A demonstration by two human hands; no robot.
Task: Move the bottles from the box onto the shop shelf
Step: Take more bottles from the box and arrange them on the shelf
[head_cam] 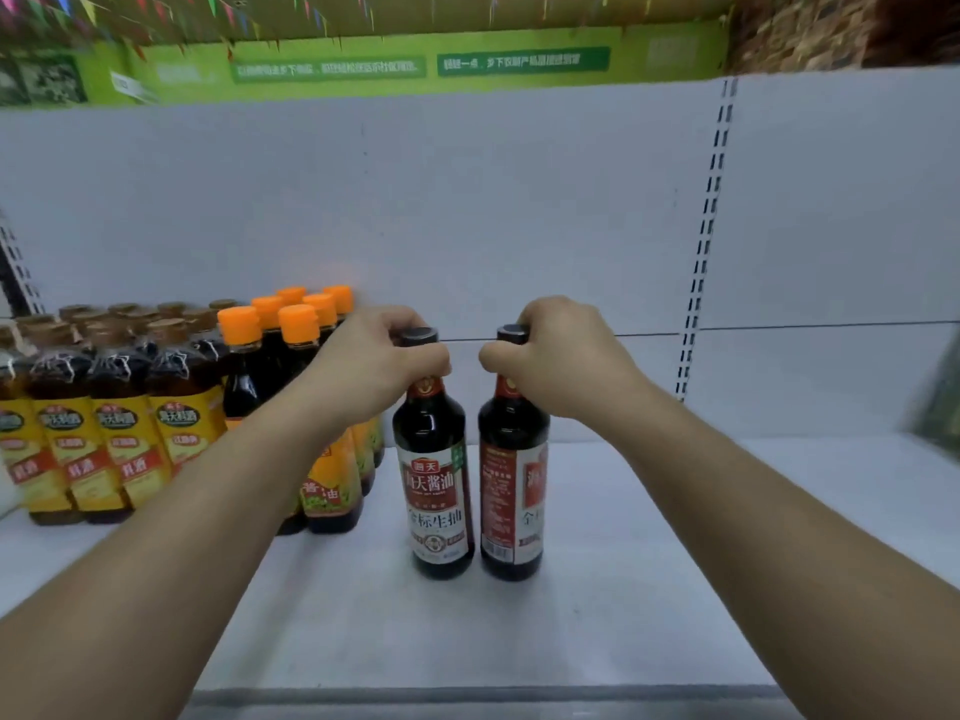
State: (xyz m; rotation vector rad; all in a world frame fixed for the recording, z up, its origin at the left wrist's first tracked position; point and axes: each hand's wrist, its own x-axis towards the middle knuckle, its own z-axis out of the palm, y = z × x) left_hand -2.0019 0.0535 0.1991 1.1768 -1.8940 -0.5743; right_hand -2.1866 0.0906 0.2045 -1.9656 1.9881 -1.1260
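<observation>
Left hand (374,356): reaches over the shelf (675,563); its fingers (415,363) are curled round the neck of the left bottle (436,491), just under the black cap.
Right hand (561,361): grips the right bottle (511,491) the same way, fingers (501,358) wrapped round the neck.
Left bottle: dark, upright, near the middle of the shelf, front label facing the camera.
Right bottle: dark, upright, just beside the left bottle on its right, turned so the barcode side shows.
Contact: both bases are at the shelf surface; whether they rest on it or hang just above, I cannot tell.
Orange-cap bottles (291,324): a cluster to the left, partly behind the left forearm.
Yellow-label bottles (119,407): rows at the far left.
Back panel (467,200): white, behind everything, with a slotted upright (706,236) at the right.
Green sign (415,65): runs along the top.
</observation>
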